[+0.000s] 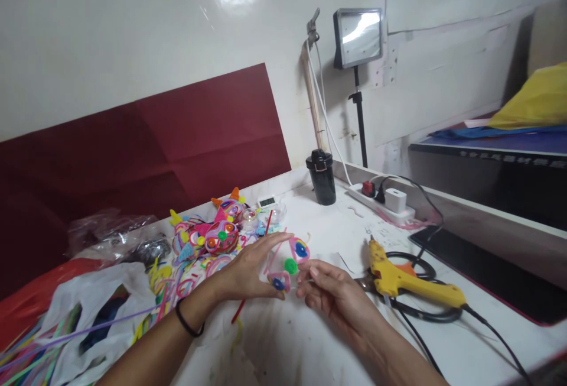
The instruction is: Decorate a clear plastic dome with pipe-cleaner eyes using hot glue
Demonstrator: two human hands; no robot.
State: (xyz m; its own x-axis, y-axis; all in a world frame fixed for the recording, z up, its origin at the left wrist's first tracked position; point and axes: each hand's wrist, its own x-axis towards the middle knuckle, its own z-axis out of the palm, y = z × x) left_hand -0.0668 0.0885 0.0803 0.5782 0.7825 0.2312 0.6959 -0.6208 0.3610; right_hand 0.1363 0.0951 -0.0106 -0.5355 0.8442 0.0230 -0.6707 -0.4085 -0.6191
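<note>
My left hand (248,268) grips a small craft face by its edge, thumb below and fingers above. The craft face (280,260) has two pink-outlined eyes with blue centres and a fuzzy green ball between them. Close against its right side is my right hand (334,291), fingers curled and thumb pressed toward the index finger. Whatever lies between those fingertips is too small to make out. A red pipe cleaner (238,311) passes behind my left hand. Finished-looking colourful craft faces (221,237) lie piled beyond it.
A yellow hot glue gun (405,282) rests on its coiled cable at right. Behind it are a power strip (381,204), a black cup (322,179) and a lamp (358,37) on a stand. Bundled pipe cleaners (31,350) and plastic bags (104,297) occupy the left.
</note>
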